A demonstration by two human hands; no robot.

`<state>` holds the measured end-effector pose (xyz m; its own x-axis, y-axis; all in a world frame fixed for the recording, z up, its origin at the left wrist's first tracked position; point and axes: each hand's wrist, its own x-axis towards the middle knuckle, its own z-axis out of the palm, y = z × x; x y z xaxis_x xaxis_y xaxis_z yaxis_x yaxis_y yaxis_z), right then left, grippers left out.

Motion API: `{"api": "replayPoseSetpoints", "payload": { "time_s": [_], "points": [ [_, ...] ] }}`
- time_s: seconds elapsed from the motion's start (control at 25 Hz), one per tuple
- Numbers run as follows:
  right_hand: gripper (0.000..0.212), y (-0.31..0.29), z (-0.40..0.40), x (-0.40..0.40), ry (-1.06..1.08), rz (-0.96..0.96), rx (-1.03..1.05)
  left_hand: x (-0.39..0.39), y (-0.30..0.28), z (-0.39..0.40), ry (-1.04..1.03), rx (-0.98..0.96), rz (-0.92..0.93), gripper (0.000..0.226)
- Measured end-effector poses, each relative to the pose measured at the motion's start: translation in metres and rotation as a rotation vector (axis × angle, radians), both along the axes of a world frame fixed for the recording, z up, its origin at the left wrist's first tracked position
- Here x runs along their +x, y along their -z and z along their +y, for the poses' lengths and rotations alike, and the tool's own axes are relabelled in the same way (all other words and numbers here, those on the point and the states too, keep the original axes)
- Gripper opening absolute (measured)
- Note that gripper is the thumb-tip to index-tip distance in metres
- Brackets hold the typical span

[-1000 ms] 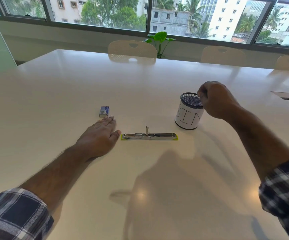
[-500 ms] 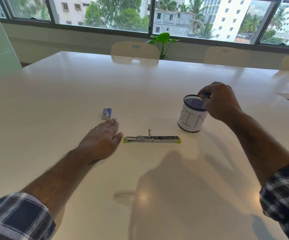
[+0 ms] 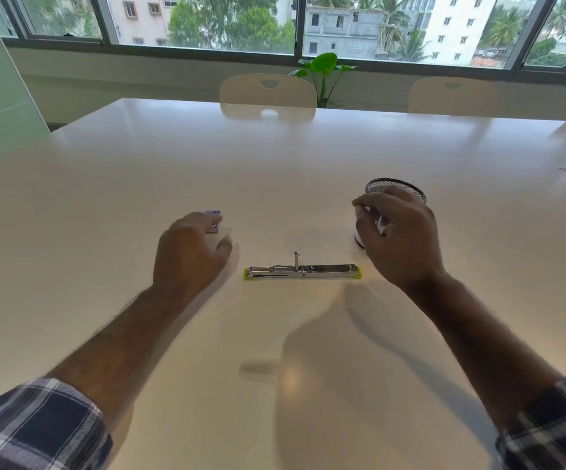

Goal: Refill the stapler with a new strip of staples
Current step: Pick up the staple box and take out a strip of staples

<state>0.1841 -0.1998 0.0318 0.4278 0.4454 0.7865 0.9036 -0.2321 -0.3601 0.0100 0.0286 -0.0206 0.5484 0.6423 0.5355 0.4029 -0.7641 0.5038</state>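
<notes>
A white table (image 3: pixel 139 198) is seen from above and behind the person's two forearms. At the centre of the view the stapler (image 3: pixel 303 271) is laid flat, opened out full length, with its metal channel facing up, lime-green ends at 9 and 3 o'clock, and a small metal post standing upright near its middle. No hand touches it.

The left hand (image 3: pixel 190 256) is shown at 9 o'clock of the stapler, blurred by motion, back upward, fingers loosely bent and reaching toward 12 o'clock. The small blue staple box (image 3: pixel 213 221) is partly covered by the fingertips; whether it is touched or held cannot be told from the blur.

The right hand (image 3: pixel 398 237) is shown at 2 o'clock of the stapler, raised in front of the bin (image 3: pixel 407 189), a white cylinder with a dark mesh top. Its fingers are curled with the tips drawn together; whether anything is pinched between them cannot be told. The bin's wall is largely hidden behind this hand.

Plaid sleeves (image 3: pixel 37 429) are visible at both lower corners. At 12 o'clock, beyond the table's far edge, pale chairs (image 3: pixel 268 93), a green plant (image 3: pixel 324 64) and a window onto buildings (image 3: pixel 451 25) are shown.
</notes>
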Motion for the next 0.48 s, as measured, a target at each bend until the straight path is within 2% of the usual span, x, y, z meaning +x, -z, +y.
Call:
{"api": "replayPoseSetpoints", "payload": {
  "time_s": [0.12, 0.24, 0.28, 0.36, 0.48],
  "points": [
    [0.014, 0.003, 0.008, -0.003, -0.063, 0.024, 0.026, 0.009, 0.0, 0.014, -0.21, -0.014, -0.01, 0.042],
    [0.012, 0.002, 0.018, -0.008, -0.081, 0.069, 0.038, 0.021, 0.008, 0.02, -0.333, -0.07, 0.17, 0.07],
    [0.012, 0.002, 0.022, -0.01, -0.084, 0.089, 0.039, 0.025, 0.01, 0.022, -0.359, -0.072, 0.208, 0.073],
    [0.011, 0.003, 0.027, -0.014, -0.098, 0.128, 0.036, 0.031, 0.011, 0.025, -0.38, -0.089, 0.206, 0.061],
    [0.011, 0.005, 0.031, -0.017, -0.095, 0.172, 0.005, 0.032, 0.008, 0.031, -0.339, -0.194, 0.132, 0.03]
  ]
}}
